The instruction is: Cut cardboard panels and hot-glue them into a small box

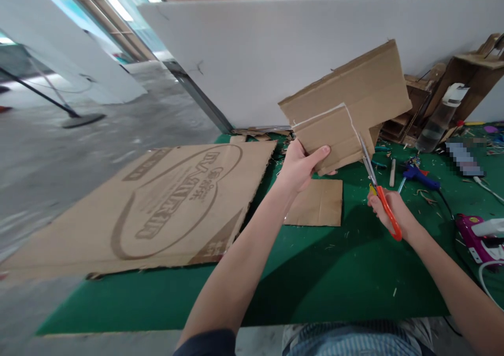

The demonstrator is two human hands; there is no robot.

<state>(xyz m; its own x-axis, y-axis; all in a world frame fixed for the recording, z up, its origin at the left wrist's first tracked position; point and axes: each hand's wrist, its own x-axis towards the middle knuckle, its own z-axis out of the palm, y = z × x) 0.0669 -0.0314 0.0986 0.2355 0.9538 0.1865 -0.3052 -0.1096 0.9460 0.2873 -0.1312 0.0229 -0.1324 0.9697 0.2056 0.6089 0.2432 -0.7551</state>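
My left hand grips a piece of brown cardboard by its lower left part, thumb on the near face, and holds it tilted above the table. A pale cut edge or line runs across this cardboard and turns down toward the scissors. My right hand is closed round scissors with orange handles, their blades pointing up at the cardboard's lower right. Whether the blades are closed is hard to make out. Below my left hand a smaller cardboard rectangle lies flat on the green table.
A large printed cardboard sheet covers the table's left side and overhangs its edge. To the right are a blue glue gun, a clear bottle, a phone and a purple box with cables. A white partition stands behind.
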